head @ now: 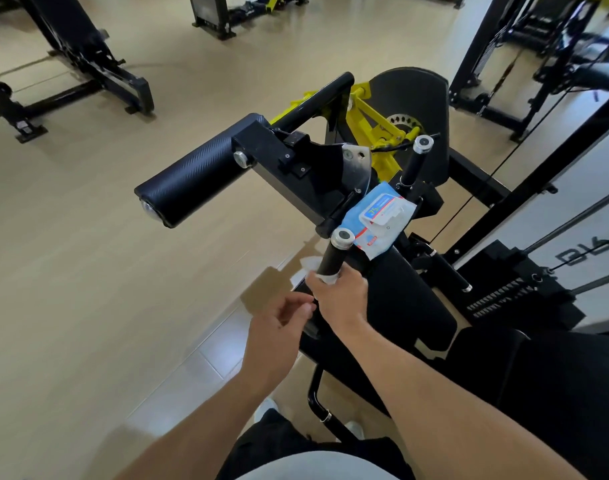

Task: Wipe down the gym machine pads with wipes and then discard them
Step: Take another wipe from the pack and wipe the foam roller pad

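**Wipe wrapped round the near handle**

Wipe [311, 271], white and crumpled, sits low on the near handle [332, 259] of the gym machine, bunched between that black grip and the right hand [341, 297]. The right hand's fingers are curled round the handle and clamped on the wipe, and a loose flap of it sticks out to the left of the grip. The handle stands tilted, its silver end cap on top.

The left hand [278, 329] hangs just beside the right wrist, its fingers loosely bent and apart, holding nothing; its fingertips are close to the edge of the seat pad.

Just behind the handle's cap lies a blue and white pack of wipes [375, 220], its flap lifted, resting on the front end of the black seat pad [410, 306]. A second handle [415, 161] rises beyond the pack. To the left, a black roller pad [192, 174] juts out over the floor [88, 271] from the machine's arm, with yellow frame parts [372, 123] behind it. Other black machines stand well apart on the pale floor.
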`<act>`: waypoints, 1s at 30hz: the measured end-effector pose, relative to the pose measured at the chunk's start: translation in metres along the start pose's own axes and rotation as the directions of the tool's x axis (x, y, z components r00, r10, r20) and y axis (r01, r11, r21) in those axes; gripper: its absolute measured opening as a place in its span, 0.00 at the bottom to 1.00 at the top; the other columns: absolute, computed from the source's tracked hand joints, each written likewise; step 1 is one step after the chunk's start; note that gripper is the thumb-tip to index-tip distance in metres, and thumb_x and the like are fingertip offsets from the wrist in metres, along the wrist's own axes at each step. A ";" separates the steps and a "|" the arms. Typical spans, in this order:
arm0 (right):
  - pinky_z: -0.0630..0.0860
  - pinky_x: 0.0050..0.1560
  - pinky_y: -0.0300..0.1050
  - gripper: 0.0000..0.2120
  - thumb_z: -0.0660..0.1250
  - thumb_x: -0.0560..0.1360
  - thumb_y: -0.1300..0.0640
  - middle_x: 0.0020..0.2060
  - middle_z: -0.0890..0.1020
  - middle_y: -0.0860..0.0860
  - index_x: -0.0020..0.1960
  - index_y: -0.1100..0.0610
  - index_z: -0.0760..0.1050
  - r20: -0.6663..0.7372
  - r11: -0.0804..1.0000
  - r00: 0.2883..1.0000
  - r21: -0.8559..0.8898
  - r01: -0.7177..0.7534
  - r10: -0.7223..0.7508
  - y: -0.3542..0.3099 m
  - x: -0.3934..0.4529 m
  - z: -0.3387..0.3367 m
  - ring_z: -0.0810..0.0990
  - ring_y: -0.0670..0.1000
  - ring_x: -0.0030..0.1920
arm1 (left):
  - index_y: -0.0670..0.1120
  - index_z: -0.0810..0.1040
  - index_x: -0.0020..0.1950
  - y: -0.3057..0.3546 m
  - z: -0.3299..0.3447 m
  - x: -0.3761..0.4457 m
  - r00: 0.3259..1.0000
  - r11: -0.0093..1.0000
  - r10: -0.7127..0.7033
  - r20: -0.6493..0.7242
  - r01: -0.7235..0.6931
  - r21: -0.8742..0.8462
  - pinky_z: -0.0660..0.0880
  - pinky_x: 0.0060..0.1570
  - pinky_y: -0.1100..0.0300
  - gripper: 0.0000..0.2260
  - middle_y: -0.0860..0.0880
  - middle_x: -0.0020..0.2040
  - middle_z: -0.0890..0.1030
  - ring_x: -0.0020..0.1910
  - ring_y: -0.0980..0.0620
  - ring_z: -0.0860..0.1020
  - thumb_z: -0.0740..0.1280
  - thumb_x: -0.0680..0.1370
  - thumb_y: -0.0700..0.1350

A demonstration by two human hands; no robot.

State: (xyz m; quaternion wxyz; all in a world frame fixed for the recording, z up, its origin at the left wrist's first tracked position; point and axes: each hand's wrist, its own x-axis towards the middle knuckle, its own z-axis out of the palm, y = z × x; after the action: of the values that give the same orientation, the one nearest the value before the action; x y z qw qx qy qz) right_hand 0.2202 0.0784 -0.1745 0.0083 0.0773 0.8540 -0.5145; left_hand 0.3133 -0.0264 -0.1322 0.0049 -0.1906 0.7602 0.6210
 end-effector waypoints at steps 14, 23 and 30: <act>0.72 0.39 0.29 0.06 0.77 0.70 0.52 0.32 0.83 0.41 0.41 0.50 0.81 -0.021 0.995 0.995 0.019 -0.093 0.093 -0.007 -0.006 0.001 0.83 0.41 0.39 | 0.54 0.85 0.48 -0.001 -0.007 0.020 0.999 0.997 -0.012 0.031 0.014 -0.074 0.72 0.43 0.76 0.08 0.57 0.42 0.86 0.44 0.61 0.83 0.70 0.79 0.40; 0.79 0.41 0.39 0.06 0.73 0.65 0.42 0.38 0.82 0.34 0.39 0.41 0.79 -0.137 0.997 0.990 0.066 0.044 -0.035 -0.051 0.022 -0.033 0.81 0.40 0.42 | 0.54 0.85 0.48 -0.013 -0.021 0.024 0.996 0.994 -0.029 0.083 0.037 -0.100 0.73 0.47 0.67 0.07 0.56 0.44 0.87 0.46 0.59 0.84 0.71 0.79 0.42; 0.75 0.37 0.34 0.07 0.78 0.69 0.50 0.34 0.83 0.41 0.41 0.48 0.80 -0.131 0.981 0.973 0.050 -0.186 0.191 -0.006 -0.014 0.012 0.82 0.41 0.36 | 0.56 0.85 0.44 -0.020 -0.022 0.024 0.991 0.997 -0.005 0.136 0.015 -0.073 0.76 0.50 0.62 0.10 0.54 0.42 0.86 0.45 0.54 0.84 0.71 0.79 0.40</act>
State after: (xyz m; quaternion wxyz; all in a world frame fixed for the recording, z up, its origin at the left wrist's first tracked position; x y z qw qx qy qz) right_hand 0.2325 0.0628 -0.1736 -0.0025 0.1929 0.8316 -0.5208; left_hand 0.3020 -0.0573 -0.1514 0.0525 -0.1517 0.7339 0.6600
